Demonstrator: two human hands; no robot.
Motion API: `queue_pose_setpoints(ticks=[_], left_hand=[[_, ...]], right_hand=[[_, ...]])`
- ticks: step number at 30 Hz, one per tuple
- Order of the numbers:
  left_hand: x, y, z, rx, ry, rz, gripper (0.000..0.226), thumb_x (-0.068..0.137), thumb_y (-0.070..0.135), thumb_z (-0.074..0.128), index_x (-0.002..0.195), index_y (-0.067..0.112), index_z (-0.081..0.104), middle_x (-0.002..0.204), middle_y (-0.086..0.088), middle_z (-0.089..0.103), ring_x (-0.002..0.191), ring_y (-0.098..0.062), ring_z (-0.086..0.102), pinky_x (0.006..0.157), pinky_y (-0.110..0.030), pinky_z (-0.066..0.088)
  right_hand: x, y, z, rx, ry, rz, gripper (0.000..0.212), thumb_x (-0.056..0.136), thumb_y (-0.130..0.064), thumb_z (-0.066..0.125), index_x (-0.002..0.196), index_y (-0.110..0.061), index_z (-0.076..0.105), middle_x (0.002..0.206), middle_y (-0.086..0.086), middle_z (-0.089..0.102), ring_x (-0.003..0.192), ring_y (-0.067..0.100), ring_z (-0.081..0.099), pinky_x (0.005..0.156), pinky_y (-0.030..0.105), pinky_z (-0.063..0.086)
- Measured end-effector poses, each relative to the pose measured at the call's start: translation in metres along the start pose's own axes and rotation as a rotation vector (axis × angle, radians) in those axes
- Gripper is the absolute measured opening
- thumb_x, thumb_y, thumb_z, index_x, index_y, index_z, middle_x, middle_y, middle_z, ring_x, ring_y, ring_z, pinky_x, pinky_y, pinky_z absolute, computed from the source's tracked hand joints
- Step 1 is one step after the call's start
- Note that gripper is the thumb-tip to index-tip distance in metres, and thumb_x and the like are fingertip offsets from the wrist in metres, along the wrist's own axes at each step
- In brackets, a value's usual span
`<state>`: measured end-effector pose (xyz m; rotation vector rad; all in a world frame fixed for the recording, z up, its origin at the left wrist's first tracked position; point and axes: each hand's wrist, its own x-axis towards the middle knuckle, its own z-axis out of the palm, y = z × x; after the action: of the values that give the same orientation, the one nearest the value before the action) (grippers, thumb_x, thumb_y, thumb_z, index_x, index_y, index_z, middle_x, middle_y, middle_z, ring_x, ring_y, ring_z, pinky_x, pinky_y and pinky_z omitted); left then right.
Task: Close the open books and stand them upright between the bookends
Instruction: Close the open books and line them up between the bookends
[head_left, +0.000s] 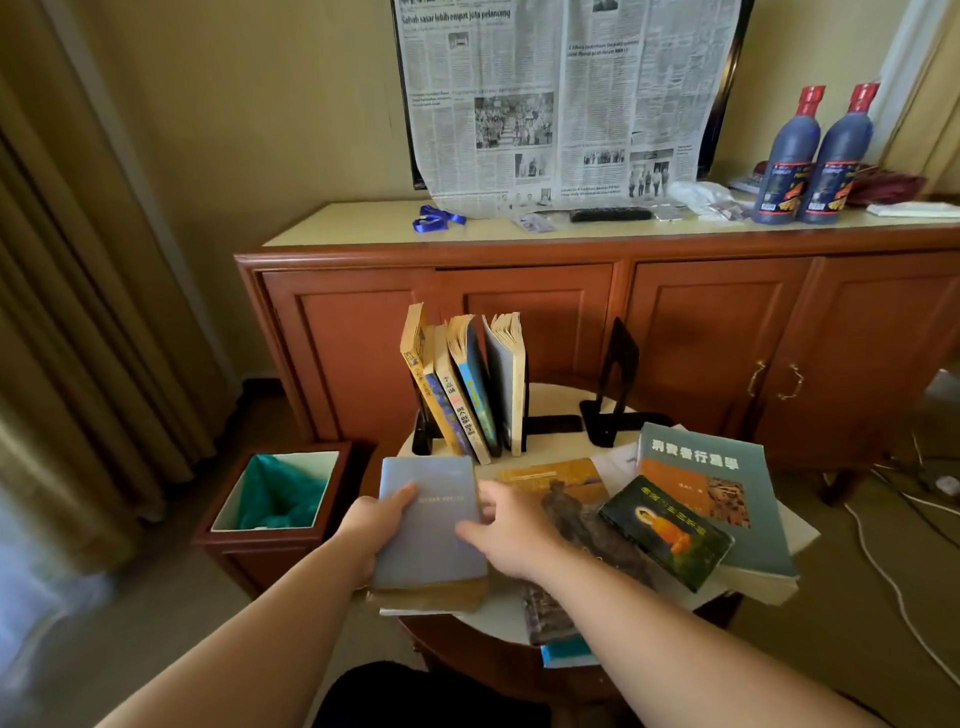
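A small round table stands in front of a wooden sideboard. Five books stand upright, leaning left, between a left black bookend and a middle black bookend; a third black bookend stands apart to the right. Their spines carry Chinese characters too small to read.

A closed grey-blue book lies flat at the table's left edge, long axis running away from the viewer, cover up, its faint title illegible. The left hand grips its left edge, thumb on the cover. The right hand rests on its right edge, fingers spread and not closed around it.

To the right lie four more closed books: a teal book titled 消費者行為學, a dark green book with a robed figure and yellow characters, a brown-orange book, and a blue book largely hidden beneath.

On the sideboard stand two dark blue bottles with red caps, labels unreadable, a remote control and a blue lanyard. A newspaper covers a screen; its headline reads "Sabah sasar lebih empat juta pelancong". A lined wastebasket sits on the floor.
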<state>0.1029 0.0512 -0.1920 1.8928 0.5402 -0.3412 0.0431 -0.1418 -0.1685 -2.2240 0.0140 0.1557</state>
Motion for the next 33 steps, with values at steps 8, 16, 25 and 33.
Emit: queue_pose_setpoints(ticks=[8, 16, 25, 33], left_hand=[[0.005, -0.009, 0.014, 0.691, 0.160, 0.190, 0.069, 0.094, 0.073, 0.047, 0.123, 0.014, 0.070, 0.134, -0.016, 0.057, 0.118, -0.036, 0.054, 0.098, -0.047, 0.050], [-0.030, 0.033, 0.088, 0.654, 0.041, 0.556, 0.053, 0.099, 0.051, 0.059, 0.144, 0.024, 0.052, 0.143, -0.003, 0.049, 0.136, -0.026, 0.042, 0.112, -0.047, 0.042], [-0.064, 0.031, 0.146, 0.826, -0.148, 0.711, 0.067, 0.093, 0.075, 0.050, 0.145, 0.034, 0.054, 0.141, 0.004, 0.046, 0.136, -0.022, 0.037, 0.115, -0.047, 0.036], [-0.070, 0.025, 0.127, 0.791, -0.252, 0.832, 0.076, 0.086, 0.079, 0.057, 0.152, 0.046, 0.040, 0.151, 0.011, 0.041, 0.146, -0.018, 0.032, 0.127, -0.055, 0.016]], right_hand=[[-0.006, 0.037, -0.051, -0.015, 0.226, 0.024, 0.036, 0.097, -0.034, 0.069, 0.131, -0.025, 0.063, 0.122, -0.008, 0.065, 0.112, 0.009, 0.061, 0.092, 0.023, 0.049], [-0.026, 0.106, -0.114, -0.406, 0.518, 0.293, 0.047, 0.089, -0.056, 0.068, 0.127, -0.031, 0.059, 0.129, -0.002, 0.060, 0.119, 0.023, 0.053, 0.095, 0.039, 0.049], [-0.038, 0.107, -0.121, -0.554, 0.408, 0.429, 0.068, 0.082, -0.083, 0.056, 0.114, -0.023, 0.056, 0.112, 0.000, 0.060, 0.100, 0.024, 0.060, 0.069, 0.035, 0.050], [-0.026, 0.089, -0.106, -0.271, 0.293, 0.304, 0.031, 0.095, -0.054, 0.063, 0.091, -0.024, 0.069, 0.084, -0.007, 0.069, 0.076, 0.012, 0.064, 0.068, 0.032, 0.056]])
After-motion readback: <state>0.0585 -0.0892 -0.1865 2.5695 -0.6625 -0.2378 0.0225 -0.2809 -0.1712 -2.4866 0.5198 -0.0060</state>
